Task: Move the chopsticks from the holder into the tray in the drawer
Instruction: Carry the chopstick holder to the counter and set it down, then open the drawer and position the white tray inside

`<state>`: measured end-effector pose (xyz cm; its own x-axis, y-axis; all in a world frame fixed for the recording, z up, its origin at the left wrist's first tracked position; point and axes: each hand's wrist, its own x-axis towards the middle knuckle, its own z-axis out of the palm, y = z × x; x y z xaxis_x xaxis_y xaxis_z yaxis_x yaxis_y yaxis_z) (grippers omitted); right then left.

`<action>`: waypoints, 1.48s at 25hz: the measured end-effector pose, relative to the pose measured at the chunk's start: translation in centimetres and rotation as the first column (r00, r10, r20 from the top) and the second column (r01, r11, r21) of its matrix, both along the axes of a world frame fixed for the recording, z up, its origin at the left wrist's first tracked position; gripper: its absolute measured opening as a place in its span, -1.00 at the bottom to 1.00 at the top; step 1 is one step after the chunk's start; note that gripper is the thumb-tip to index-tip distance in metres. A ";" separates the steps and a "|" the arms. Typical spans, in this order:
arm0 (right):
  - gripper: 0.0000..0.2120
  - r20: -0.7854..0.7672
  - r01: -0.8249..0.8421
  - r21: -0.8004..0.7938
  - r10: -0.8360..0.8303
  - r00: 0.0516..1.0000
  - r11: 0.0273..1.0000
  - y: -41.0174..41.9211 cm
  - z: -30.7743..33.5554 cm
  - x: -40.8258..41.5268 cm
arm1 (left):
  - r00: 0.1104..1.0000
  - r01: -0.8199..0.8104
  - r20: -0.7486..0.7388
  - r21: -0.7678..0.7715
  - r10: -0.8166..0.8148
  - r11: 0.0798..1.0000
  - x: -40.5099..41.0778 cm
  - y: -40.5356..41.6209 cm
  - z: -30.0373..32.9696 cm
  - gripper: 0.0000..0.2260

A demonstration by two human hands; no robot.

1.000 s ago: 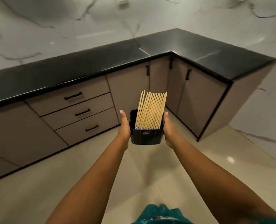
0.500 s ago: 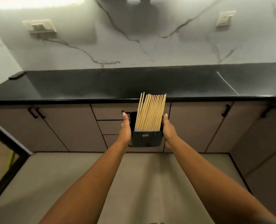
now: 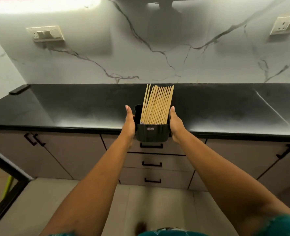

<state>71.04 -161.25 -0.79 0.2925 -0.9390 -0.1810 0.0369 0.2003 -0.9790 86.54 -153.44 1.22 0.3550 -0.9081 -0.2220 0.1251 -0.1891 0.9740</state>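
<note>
A black holder [image 3: 152, 134] with several pale wooden chopsticks [image 3: 157, 106] standing in it is held in the air at the front edge of the black countertop [image 3: 72, 108]. My left hand [image 3: 129, 123] presses flat on its left side and my right hand [image 3: 175, 124] on its right side. Three closed drawers with black handles [image 3: 151, 163] sit in the cabinet right under the holder. The tray is not visible.
A marble wall with a switch plate [image 3: 46, 34] and a socket [image 3: 282, 25] rises behind the counter. A small dark object [image 3: 19, 89] lies at the counter's far left. Cabinet doors [image 3: 55, 154] flank the drawers. A dark frame edge [image 3: 6, 167] stands at the left.
I have turned from the corner cabinets and come closer to the straight counter. The holder, still between both hands, now hangs over the counter's front edge instead of before the cabinet fronts.
</note>
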 end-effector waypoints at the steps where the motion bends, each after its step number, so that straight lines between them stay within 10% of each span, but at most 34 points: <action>1: -0.51 -0.002 0.019 0.006 -0.019 1.000 1.000 -2.1 0.3 1.1 | 1.000 0.008 0.007 0.000 -0.008 1.000 1.2 -2.3 0.0 -0.15; 21: -0.51 -0.105 0.113 0.175 -0.096 0.990 0.978 -24.1 -2.9 9.8 | 0.987 0.143 -0.086 0.114 -0.134 0.983 10.8 -26.6 -5.9 -0.25; 24: -0.51 -0.241 0.229 0.048 -0.211 0.947 0.972 -24.0 -3.6 9.9 | 0.977 -0.043 0.214 0.123 0.016 0.991 10.8 -25.8 -6.1 -0.37; 27: -0.57 -0.329 0.378 -0.253 -0.447 0.832 0.890 -20.0 -5.6 8.6 | 0.801 -0.149 0.567 -0.121 0.192 0.981 9.4 -21.1 -8.3 -0.58; 31: -0.81 -0.408 0.055 -0.669 -0.428 0.807 0.741 -9.6 -12.2 7.4 | 0.519 0.117 0.846 -0.216 0.125 0.969 6.6 -12.6 -15.3 -0.65; 37: -0.83 -0.840 -0.351 -0.267 -0.038 0.541 0.897 -3.3 -21.5 6.7 | 0.241 0.437 0.870 0.299 -0.431 0.848 5.9 -8.1 -22.8 -0.65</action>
